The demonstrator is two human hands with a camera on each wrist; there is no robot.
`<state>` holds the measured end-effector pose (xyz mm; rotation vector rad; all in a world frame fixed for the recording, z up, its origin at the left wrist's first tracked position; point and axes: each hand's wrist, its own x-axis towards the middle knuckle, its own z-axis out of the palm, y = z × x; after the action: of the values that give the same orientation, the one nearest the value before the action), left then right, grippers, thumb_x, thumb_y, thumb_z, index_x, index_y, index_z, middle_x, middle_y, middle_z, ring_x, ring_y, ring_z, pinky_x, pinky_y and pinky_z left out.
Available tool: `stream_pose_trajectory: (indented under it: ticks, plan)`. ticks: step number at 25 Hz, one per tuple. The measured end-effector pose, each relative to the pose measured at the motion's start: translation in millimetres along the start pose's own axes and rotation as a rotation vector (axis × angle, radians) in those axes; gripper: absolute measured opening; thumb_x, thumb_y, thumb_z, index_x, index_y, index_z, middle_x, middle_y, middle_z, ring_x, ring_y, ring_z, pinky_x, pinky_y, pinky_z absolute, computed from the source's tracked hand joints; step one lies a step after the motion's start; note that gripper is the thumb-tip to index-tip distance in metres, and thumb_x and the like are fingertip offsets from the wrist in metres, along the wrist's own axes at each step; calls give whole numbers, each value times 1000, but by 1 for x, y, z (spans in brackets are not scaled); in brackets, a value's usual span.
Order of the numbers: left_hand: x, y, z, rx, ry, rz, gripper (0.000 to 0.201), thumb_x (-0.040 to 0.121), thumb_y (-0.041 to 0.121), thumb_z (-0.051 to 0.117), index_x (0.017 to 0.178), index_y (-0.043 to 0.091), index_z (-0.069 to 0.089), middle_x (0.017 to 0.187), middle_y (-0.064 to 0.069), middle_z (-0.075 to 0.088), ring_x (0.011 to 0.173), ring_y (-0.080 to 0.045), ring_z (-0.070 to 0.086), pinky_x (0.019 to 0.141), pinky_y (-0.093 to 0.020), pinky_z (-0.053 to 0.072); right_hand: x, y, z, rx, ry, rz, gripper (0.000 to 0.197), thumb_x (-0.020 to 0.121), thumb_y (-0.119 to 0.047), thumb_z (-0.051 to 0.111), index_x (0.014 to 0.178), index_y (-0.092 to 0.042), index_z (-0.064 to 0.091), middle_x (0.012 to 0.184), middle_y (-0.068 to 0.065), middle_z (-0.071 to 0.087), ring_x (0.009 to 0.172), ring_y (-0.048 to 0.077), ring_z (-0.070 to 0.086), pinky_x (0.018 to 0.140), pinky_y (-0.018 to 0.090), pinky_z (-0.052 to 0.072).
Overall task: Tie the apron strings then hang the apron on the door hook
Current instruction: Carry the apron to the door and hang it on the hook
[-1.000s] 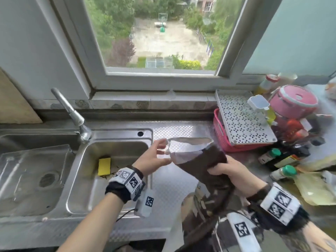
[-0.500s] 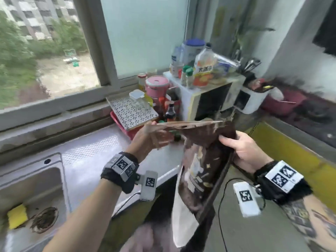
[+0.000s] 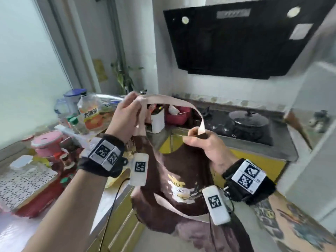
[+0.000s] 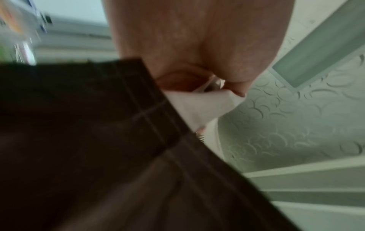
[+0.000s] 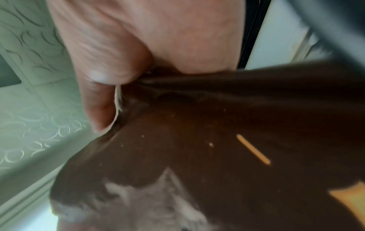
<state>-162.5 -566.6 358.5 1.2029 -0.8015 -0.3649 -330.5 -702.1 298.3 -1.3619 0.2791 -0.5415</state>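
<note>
A dark brown apron with a pale print hangs in the air between my two hands. Its beige neck strap arcs from one hand to the other. My left hand grips the strap's left end where it joins the cloth; the left wrist view shows the beige strap pinched under the fingers beside the brown cloth. My right hand pinches the strap's right end and the apron's top corner; the right wrist view shows the thumb pressed on bunched brown fabric. No door hook is in view.
A black range hood hangs above a gas hob with a lidded pan at the right. The counter on the left holds bottles, a pink container and a perforated tray. Yellow cabinet fronts lie below.
The view has swung right from the sink and window to the stove. Both hands have lifted the apron off the counter and now hold its strap spread as a loop.
</note>
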Motion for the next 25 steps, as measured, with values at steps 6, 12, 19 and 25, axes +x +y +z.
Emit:
stream_pose_trajectory:
  ticks: [6, 12, 19, 25]
  plan:
    - [63, -9, 89, -348, -400, -171, 27, 85, -4, 34, 90, 17, 51, 62, -7, 58, 39, -17, 50, 40, -20, 37, 12, -65, -97, 78, 271, -160, 40, 80, -23, 60, 45, -18, 42, 38, -3, 35, 41, 14, 31, 47, 28, 20]
    - [131, -34, 173, -109, -972, -204, 55, 84, 6, 55, 134, 26, 45, 80, -20, 65, 39, -18, 48, 35, -20, 33, -16, -113, -184, 3, 724, -293, 37, 91, -20, 50, 54, -14, 47, 39, -2, 32, 38, 14, 26, 45, 28, 21]
    - [144, -81, 276, -830, -866, -551, 24, 79, 13, 51, 90, 12, 72, 73, -4, 72, 53, -11, 66, 48, -15, 52, -74, -137, -264, 110, 1195, -295, 23, 87, -20, 47, 64, -18, 48, 40, -6, 31, 31, 10, 23, 35, 20, 25]
    - [143, -90, 395, -417, -1013, -468, 20, 89, 10, 46, 97, 7, 65, 53, 2, 46, 32, -6, 28, 38, -19, 11, -146, -169, -317, -81, 1220, -266, 14, 80, -12, 60, 66, -15, 57, 44, -5, 39, 37, 10, 30, 37, 21, 27]
